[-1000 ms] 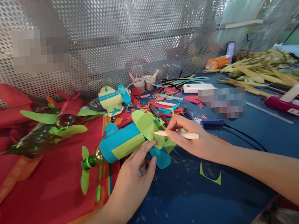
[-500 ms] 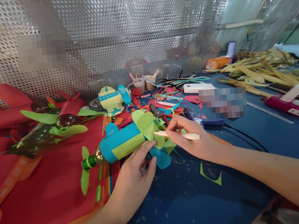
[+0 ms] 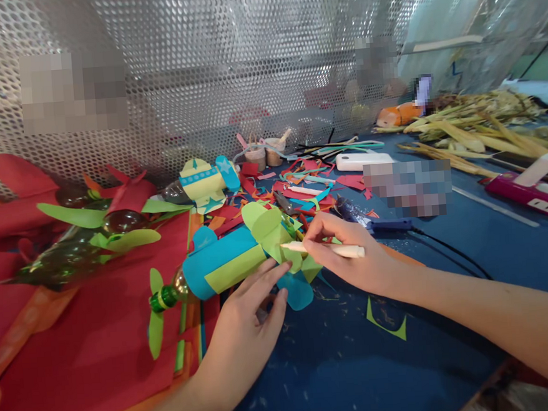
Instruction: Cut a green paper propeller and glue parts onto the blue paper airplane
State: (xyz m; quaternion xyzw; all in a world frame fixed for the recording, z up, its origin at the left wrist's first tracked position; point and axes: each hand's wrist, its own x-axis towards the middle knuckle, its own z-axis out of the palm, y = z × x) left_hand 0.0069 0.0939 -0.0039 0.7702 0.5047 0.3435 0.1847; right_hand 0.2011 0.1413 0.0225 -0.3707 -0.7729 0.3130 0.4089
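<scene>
A blue and green paper-wrapped bottle plane [image 3: 230, 255] lies on its side in front of me, its green bottle neck with a propeller [image 3: 156, 314] to the left. Rounded light-green paper fins [image 3: 275, 227] and blue ones [image 3: 299, 290] stand at its right end. My right hand [image 3: 340, 245] is closed around a slim white marker [image 3: 347, 250], whose tip meets a green fin. My left hand [image 3: 251, 316] rests against the plane's near side with fingers outstretched and thumb apart, fingertips at the green fin's lower edge. What lies under those fingertips is hidden.
Red paper sheets [image 3: 110, 348] lie at left, with other bottle planes [image 3: 126, 203] and a yellow one [image 3: 204, 182] behind. Coloured scraps [image 3: 309, 172], a glue gun [image 3: 388, 224] with a cord and a white box [image 3: 363, 161] lie beyond. Dried husks [image 3: 484, 125] are heaped at far right.
The marker and my right hand have shifted very slightly left. My left fingertips have slid a little to the right along the fin. The plane stays in place.
</scene>
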